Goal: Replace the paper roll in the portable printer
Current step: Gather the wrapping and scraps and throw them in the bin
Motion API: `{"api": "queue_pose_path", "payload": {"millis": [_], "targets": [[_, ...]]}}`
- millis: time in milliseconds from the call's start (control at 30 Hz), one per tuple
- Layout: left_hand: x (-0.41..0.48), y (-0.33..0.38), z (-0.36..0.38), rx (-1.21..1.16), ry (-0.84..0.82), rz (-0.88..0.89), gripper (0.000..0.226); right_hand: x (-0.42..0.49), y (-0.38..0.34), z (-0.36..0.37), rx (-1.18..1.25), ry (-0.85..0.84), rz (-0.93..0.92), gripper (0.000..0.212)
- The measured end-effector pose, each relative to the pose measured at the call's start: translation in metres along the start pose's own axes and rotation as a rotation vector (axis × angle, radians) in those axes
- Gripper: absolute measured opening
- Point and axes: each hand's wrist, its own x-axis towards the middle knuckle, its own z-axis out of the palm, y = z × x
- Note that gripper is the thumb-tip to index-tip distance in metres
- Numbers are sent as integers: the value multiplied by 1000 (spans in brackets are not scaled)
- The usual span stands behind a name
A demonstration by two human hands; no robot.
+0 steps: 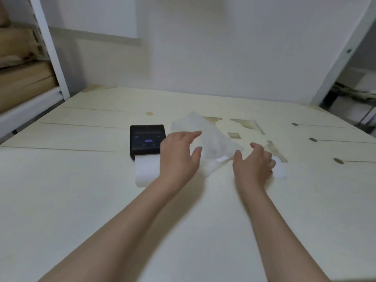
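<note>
A black portable printer (147, 139) lies on the pale wooden table (81, 190), its small display lit. A strip of white paper (146, 169) sticks out of its near edge toward me. Right of the printer lies a crumpled, translucent white wrapper (211, 137). My left hand (180, 157) hovers at the wrapper's left side, fingers relaxed and spread, holding nothing. My right hand (253, 163) is at the wrapper's right near corner, fingers loosely bent, with a small white paper slip (281, 170) partly under it. No separate paper roll is visible.
Dark stains and worn patches (250, 125) mark the tabletop behind the wrapper. White shelf uprights (50, 49) stand at the left and right, with brown cardboard boxes (22, 78) stacked on the left shelving. A plain wall closes off the far side.
</note>
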Motion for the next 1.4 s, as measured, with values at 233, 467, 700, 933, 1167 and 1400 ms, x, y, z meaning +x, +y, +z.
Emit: {"api": "queue_pose_path", "payload": {"millis": [233, 467, 700, 933, 1167, 1400], "targets": [[-1, 25, 51, 164, -348, 32, 61, 35, 57, -22, -519, -147, 172, 74], [-7, 21, 65, 266, -303, -6, 28, 32, 57, -32, -251, -149, 57, 65], [-16, 34, 56, 226, -359, -11, 28, 7, 35, -29, 471, -367, 4, 47], [-25, 48, 25, 24, -439, -128, 22, -6, 32, -27, 178, -249, 5, 43], [-14, 25, 29, 3, -168, -389, 86, -18, 24, -42, 57, -371, 105, 96], [-28, 55, 47, -300, -310, -388, 92, -27, 43, -64, 373, -388, 209, 74]]}}
